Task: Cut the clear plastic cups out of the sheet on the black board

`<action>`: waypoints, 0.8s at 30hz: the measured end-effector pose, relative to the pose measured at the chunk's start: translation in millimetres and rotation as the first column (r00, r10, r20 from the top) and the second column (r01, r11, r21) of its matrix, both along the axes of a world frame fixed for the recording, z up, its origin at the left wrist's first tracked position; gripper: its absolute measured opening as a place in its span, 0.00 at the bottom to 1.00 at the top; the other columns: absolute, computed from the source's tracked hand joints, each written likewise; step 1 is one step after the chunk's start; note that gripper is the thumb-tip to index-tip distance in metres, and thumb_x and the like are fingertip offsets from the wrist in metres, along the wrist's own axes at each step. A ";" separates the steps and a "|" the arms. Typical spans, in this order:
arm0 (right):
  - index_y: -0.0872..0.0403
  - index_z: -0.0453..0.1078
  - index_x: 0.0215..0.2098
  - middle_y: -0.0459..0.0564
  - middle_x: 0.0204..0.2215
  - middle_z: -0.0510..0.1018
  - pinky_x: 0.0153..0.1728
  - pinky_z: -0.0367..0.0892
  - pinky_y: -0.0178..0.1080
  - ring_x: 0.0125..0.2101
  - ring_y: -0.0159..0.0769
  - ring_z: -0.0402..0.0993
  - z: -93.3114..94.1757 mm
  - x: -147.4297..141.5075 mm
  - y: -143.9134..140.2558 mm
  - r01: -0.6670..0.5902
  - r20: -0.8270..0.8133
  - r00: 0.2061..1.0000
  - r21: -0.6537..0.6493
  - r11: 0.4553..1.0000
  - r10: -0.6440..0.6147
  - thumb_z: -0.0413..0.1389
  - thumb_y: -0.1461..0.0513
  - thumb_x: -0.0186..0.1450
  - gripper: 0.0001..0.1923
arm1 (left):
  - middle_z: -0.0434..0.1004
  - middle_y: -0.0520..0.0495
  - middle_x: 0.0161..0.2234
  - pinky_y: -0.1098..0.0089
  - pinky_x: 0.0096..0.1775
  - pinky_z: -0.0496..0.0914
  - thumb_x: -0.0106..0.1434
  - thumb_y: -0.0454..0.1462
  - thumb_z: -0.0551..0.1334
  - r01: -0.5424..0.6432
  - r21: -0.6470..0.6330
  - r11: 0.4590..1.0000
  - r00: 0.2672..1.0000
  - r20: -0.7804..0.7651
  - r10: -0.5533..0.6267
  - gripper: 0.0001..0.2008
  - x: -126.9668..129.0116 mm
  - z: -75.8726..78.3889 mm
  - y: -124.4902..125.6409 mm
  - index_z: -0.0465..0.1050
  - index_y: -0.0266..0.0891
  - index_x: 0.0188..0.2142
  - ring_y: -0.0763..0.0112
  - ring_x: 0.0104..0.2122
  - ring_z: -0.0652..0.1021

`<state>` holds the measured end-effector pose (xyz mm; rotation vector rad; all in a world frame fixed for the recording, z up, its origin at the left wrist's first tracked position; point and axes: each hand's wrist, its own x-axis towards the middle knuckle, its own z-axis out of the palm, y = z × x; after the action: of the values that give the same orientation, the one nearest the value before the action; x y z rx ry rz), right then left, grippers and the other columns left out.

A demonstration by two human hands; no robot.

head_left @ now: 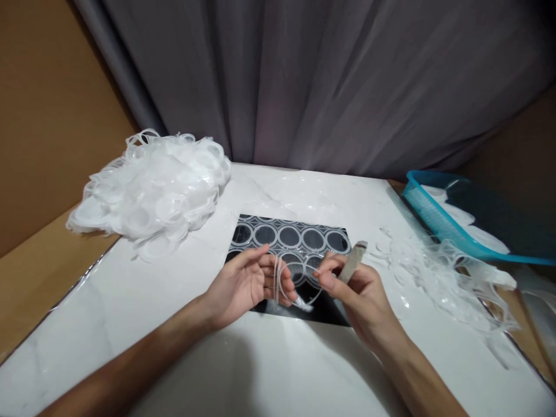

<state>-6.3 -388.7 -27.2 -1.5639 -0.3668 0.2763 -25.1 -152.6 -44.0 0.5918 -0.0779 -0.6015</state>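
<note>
My left hand (243, 284) is turned palm up, fingers loosely curved and spread, thumb apart. Thin translucent plastic loops cross its fingers. A larger clear plastic ring (309, 301) spans the gap between both hands. My right hand (360, 295) pinches this ring's right side between thumb and forefinger. A greyish, flat strip-like tool (354, 262) juts up from between the right fingers; its lower end is hidden. Beneath the hands lies a black sheet (343, 240) printed with rows of pale circles. Something shiny and crumpled hangs at the ring's lower left.
A large heap of white translucent plastic rings (160, 191) stands at the left back. Loose plastic scraps (443, 278) spread over the right side. A blue basket (452, 223) with white discs sits at the right back. The white marbled table (174, 359) ends at a grey curtain (278, 81).
</note>
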 end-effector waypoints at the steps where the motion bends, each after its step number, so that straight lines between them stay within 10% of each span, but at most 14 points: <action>1: 0.48 0.78 0.38 0.45 0.32 0.71 0.33 0.56 0.38 0.32 0.30 0.63 -0.1 -0.2 0.1 -0.001 -0.001 1.000 0.004 1.000 0.001 0.64 0.56 0.70 0.05 | 0.81 0.37 0.36 0.65 0.41 0.78 0.73 0.50 0.57 0.004 -0.012 1.000 1.000 -0.011 -0.004 0.24 0.5 -0.1 0.3 0.80 0.29 0.39 0.60 0.37 0.84; 24: 0.50 0.71 0.41 0.47 0.39 0.73 0.36 0.63 0.38 0.36 0.33 0.70 2.3 -13.6 25.4 0.063 0.320 0.947 -0.281 0.958 0.031 0.61 0.62 0.71 0.03 | 0.54 0.53 0.17 0.71 0.37 0.63 0.65 0.39 0.59 -0.006 0.084 0.996 0.999 0.054 0.002 0.18 -4.0 2.1 -3.4 0.57 0.40 0.21 0.72 0.23 0.65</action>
<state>-20.0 -363.3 -25.0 -1.9061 -0.5882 0.0593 -29.1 -156.0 -41.8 0.6899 -0.1025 -0.5871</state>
